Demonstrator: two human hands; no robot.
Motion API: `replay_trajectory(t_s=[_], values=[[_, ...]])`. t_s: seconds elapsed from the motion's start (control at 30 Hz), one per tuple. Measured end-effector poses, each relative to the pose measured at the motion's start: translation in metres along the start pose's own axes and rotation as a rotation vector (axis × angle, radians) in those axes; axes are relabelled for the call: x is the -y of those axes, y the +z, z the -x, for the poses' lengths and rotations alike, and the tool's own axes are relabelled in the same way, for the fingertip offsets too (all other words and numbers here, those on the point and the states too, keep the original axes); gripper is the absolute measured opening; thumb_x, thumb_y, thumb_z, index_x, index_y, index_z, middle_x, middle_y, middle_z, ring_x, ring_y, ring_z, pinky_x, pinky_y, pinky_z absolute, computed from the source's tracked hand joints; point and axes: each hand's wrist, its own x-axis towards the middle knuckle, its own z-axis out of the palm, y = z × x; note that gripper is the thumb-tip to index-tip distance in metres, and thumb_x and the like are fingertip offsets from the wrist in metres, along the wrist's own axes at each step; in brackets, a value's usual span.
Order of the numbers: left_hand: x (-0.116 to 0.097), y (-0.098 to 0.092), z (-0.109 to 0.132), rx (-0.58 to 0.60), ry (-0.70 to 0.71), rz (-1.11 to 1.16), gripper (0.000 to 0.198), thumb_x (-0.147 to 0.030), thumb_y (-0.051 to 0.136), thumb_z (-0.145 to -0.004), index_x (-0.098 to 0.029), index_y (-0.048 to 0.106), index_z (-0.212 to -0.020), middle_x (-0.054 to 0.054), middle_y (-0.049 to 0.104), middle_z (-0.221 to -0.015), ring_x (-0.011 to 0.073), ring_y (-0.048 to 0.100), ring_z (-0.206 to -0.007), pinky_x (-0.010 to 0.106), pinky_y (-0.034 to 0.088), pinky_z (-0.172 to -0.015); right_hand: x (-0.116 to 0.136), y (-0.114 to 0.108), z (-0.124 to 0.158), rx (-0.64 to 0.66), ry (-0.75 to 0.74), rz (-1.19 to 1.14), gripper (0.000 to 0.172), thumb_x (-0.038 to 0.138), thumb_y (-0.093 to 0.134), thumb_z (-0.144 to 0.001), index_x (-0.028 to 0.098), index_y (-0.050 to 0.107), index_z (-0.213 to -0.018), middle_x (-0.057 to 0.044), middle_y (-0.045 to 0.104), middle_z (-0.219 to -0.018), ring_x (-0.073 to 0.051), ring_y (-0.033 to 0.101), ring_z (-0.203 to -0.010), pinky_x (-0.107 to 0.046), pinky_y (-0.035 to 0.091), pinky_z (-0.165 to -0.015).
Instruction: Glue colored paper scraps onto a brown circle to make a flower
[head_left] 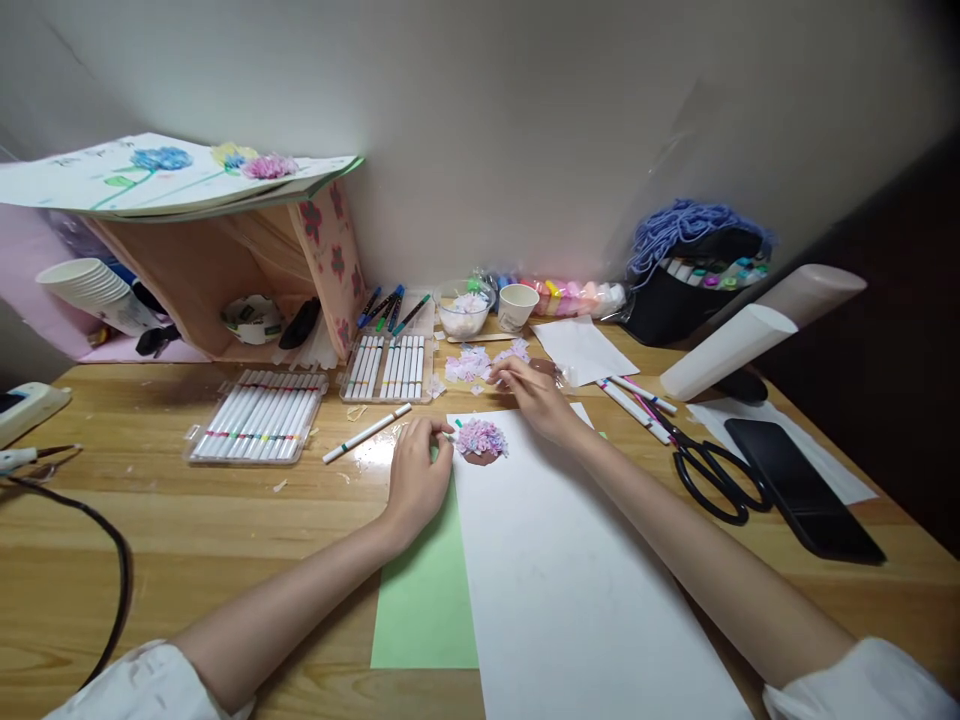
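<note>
A long white sheet of paper (555, 570) lies over a green sheet (424, 610). Near its top edge sits a raised flower head of crumpled pink, lilac and blue paper bits (482, 436), with a brown patch under it. My left hand (421, 465) rests just left of the flower, fingertips at the white sheet's edge, holding nothing visible. Beyond the sheet, my right hand (529, 395) has its fingers pinched together at a pile of loose pastel paper pieces (469, 365). What lies between those fingertips is too small to make out.
Marker cases (255, 420) and a loose marker (367, 433) lie to the left. Behind stand a bowl of paper bits (463, 320) and a paper cup (517, 308). Black scissors (712, 470), a phone (802, 490) and a white tube (727, 350) occupy the right side.
</note>
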Motion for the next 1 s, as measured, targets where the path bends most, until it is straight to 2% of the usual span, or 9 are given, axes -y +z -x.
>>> replay_trajectory(t_s=[0.13, 0.27, 0.4, 0.53, 0.67, 0.83, 0.9, 1.0], values=[[0.000, 0.000, 0.000, -0.028, -0.016, 0.042, 0.015, -0.015, 0.042, -0.082, -0.019, 0.056, -0.086, 0.002, 0.060, -0.087, 0.0172, 0.054, -0.082, 0.030, 0.041, -0.075, 0.003, 0.019, -0.020, 0.121, -0.085, 0.231, 0.021, 0.019, 0.040, -0.090, 0.021, 0.061, -0.090, -0.004, 0.067, -0.082, -0.018, 0.061, -0.076, -0.029, 0.042, -0.071], [0.001, 0.001, 0.001, -0.046, -0.015, 0.070, 0.016, -0.013, 0.041, -0.080, -0.019, 0.055, -0.083, 0.002, 0.060, -0.086, 0.0166, 0.053, -0.080, 0.030, 0.041, -0.072, 0.005, 0.040, -0.034, 0.176, -0.186, 0.294, 0.013, 0.011, 0.052, -0.080, 0.018, 0.063, -0.081, -0.004, 0.067, -0.076, -0.017, 0.060, -0.070, -0.026, 0.040, -0.066], [0.002, 0.001, 0.001, -0.050, -0.015, 0.080, 0.015, -0.011, 0.042, -0.079, -0.019, 0.055, -0.082, 0.002, 0.060, -0.086, 0.0168, 0.053, -0.082, 0.030, 0.041, -0.074, 0.001, 0.053, -0.041, 0.167, -0.239, 0.291, 0.012, 0.010, 0.053, -0.076, 0.018, 0.060, -0.069, -0.001, 0.062, -0.067, -0.015, 0.055, -0.064, -0.025, 0.037, -0.062], [0.003, 0.001, 0.001, -0.054, -0.016, 0.083, 0.015, -0.012, 0.042, -0.079, -0.019, 0.055, -0.082, 0.002, 0.060, -0.086, 0.0172, 0.054, -0.083, 0.030, 0.041, -0.074, 0.004, 0.052, -0.040, 0.128, -0.238, 0.274, 0.012, 0.012, 0.051, -0.076, 0.018, 0.059, -0.069, 0.000, 0.059, -0.066, -0.015, 0.053, -0.064, -0.026, 0.037, -0.062], [0.003, 0.001, 0.001, -0.054, -0.013, 0.073, 0.015, -0.012, 0.043, -0.080, -0.020, 0.055, -0.082, 0.002, 0.060, -0.085, 0.0176, 0.054, -0.084, 0.030, 0.041, -0.073, 0.008, 0.040, -0.035, 0.047, -0.112, 0.103, 0.002, 0.017, 0.058, -0.071, 0.017, 0.058, -0.073, 0.001, 0.058, -0.065, -0.014, 0.054, -0.061, -0.026, 0.040, -0.061], [0.001, 0.000, 0.000, -0.053, -0.010, 0.068, 0.014, -0.014, 0.043, -0.083, -0.019, 0.056, -0.086, 0.003, 0.061, -0.089, 0.0171, 0.054, -0.085, 0.031, 0.042, -0.075, 0.010, 0.028, -0.021, 0.118, 0.188, -0.306, 0.030, 0.033, 0.073, -0.062, 0.017, 0.055, -0.080, 0.000, 0.061, -0.070, -0.015, 0.059, -0.063, -0.027, 0.047, -0.058], [0.001, -0.001, 0.000, -0.043, 0.010, 0.078, 0.014, -0.018, 0.044, -0.087, -0.019, 0.056, -0.091, 0.004, 0.061, -0.094, 0.0171, 0.054, -0.089, 0.031, 0.042, -0.078, 0.017, 0.025, -0.011, 0.163, 0.270, -0.426, 0.033, 0.035, 0.074, -0.063, 0.017, 0.054, -0.082, -0.001, 0.063, -0.070, -0.015, 0.061, -0.063, -0.028, 0.049, -0.057], [0.000, -0.002, 0.001, -0.021, 0.065, 0.096, 0.015, -0.027, 0.045, -0.090, -0.020, 0.057, -0.097, 0.004, 0.060, -0.098, 0.0172, 0.054, -0.093, 0.030, 0.042, -0.080, 0.032, 0.019, 0.005, 0.195, 0.286, -0.457, 0.030, 0.032, 0.074, -0.064, 0.016, 0.054, -0.080, 0.000, 0.062, -0.068, -0.013, 0.059, -0.061, -0.026, 0.047, -0.057]])
